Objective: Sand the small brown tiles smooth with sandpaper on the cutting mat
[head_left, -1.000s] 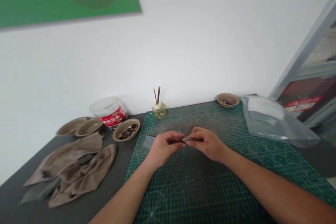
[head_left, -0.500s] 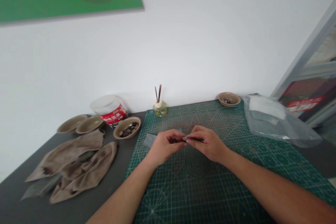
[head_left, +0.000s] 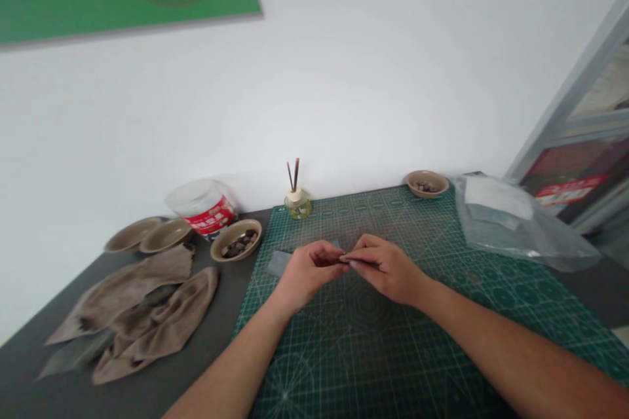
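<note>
My left hand (head_left: pixel 313 273) and my right hand (head_left: pixel 386 268) meet above the green cutting mat (head_left: pixel 314 353). Between the thumb and fingers of my right hand is a thin, dark flat piece (head_left: pixel 361 260), mostly covered by the fingers. The fingertips of my left hand are pinched at its near end; whatever else they hold is too small and hidden to name. A greyish flat sheet (head_left: pixel 278 263) lies on the mat beside my left hand, partly behind it.
A bowl of dark stones (head_left: pixel 236 240) stands left of the mat, near brown cloths (head_left: pixel 171 334), two stacked-looking bowls (head_left: pixel 132 236) and a red-labelled tub (head_left: pixel 206 209). At the back are a reed diffuser (head_left: pixel 297 203), another bowl of stones (head_left: pixel 427 184) and a clear plastic bag (head_left: pixel 521 226).
The hands stay together in nearly the same place, with the fingers shifting only slightly around the dark piece. The whole view has moved a little.
</note>
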Demonstrator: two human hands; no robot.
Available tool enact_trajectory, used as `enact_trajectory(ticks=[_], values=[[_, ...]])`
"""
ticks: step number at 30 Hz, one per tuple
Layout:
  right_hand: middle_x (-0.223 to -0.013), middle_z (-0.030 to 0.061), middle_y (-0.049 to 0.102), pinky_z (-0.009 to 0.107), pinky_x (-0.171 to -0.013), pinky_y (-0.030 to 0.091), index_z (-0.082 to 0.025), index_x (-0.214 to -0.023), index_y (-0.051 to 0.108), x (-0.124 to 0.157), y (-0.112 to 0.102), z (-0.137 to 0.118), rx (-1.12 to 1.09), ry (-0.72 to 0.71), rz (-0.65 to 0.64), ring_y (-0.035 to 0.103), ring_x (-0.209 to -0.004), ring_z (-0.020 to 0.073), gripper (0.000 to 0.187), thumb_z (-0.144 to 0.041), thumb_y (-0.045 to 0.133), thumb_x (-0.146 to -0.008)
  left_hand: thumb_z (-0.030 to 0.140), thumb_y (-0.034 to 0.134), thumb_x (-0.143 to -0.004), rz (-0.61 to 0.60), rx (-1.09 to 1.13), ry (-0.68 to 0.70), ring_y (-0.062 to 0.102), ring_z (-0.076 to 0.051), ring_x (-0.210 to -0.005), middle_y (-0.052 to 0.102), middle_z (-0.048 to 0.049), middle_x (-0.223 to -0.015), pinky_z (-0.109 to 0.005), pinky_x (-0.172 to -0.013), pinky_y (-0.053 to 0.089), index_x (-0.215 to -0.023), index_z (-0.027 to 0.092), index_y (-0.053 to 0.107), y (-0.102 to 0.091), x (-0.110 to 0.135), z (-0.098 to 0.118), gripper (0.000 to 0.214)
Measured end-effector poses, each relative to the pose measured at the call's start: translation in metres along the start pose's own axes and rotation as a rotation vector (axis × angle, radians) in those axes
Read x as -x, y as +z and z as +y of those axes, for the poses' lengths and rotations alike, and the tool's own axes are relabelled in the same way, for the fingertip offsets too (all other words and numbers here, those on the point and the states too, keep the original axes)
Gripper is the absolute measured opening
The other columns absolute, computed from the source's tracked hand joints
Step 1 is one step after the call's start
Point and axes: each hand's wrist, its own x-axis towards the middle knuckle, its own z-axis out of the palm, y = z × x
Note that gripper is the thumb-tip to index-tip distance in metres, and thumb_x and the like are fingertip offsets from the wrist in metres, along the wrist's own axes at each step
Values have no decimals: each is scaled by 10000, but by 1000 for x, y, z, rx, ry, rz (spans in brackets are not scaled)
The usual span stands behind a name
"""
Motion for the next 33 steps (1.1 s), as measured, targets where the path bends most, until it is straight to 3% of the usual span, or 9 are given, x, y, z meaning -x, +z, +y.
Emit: enact_trajectory(ticks=[6, 12, 16, 21, 25, 29, 33], values=[[-955, 55, 630, 303, -818, 493, -223, -1126, 686, 0, 1, 2, 105, 15, 104, 599, -890, 162, 279, -138, 540, -904, 189, 783, -708, -16, 104, -4, 656, -132, -647, 707, -5, -721, -244, -638, 498, -930, 171, 585, 1, -1, -1, 298], [-959, 52, 670, 282, -806, 503, -202, -1016, 701, -3, 1, 1, 67, 103, 217, 631, -879, 160, 195, -158, 575, -874, 217, 755, -731, 28, 92, 2, 698, -162, -761, 735, -58, -835, -292, -750, 528, -896, 155, 580, 2, -3, -3, 248], [-945, 50, 704, 289, -795, 508, -202, -992, 695, -2, 4, -1, 75, 117, 200, 650, -856, 171, 172, -178, 587, -861, 216, 746, -721, 68, 25, 61, 685, -159, -776, 731, -56, -849, -293, -763, 527, -815, 153, 608, 2, -4, -4, 179], [-953, 35, 731, 287, -787, 514, -215, -1039, 687, -2, 10, 0, 109, 113, 120, 673, -854, 173, 202, -195, 589, -864, 218, 752, -703, 114, -74, 80, 659, -145, -714, 706, -31, -774, -260, -701, 521, -851, 149, 670, 1, -5, -4, 183], [-1061, 43, 729, 300, -860, 526, -219, -1138, 663, -1, 14, 3, 164, 98, 124, 686, -938, 179, 276, -191, 569, -880, 202, 752, -698, 131, -89, 66, 662, -144, -724, 718, -31, -794, -256, -707, 520, -867, 156, 680, 2, -4, -4, 189], [-1271, 66, 642, 320, -990, 489, -213, -1283, 585, 1, 18, 4, 261, -21, 84, 626, -1131, 179, 400, -143, 530, -893, 184, 727, -719, 160, -175, 62, 649, -140, -718, 716, -26, -778, -241, -693, 507, -837, 152, 682, 3, -2, -1, 130], [-1325, 96, 599, 349, -998, 498, -195, -1349, 531, 3, 18, 4, 396, -44, 44, 613, -1161, 203, 460, -128, 526, -894, 153, 711, -710, 197, -221, 102, 636, -137, -718, 710, -19, -778, -231, -686, 494, -820, 151, 682, 5, 0, 2, 114]])
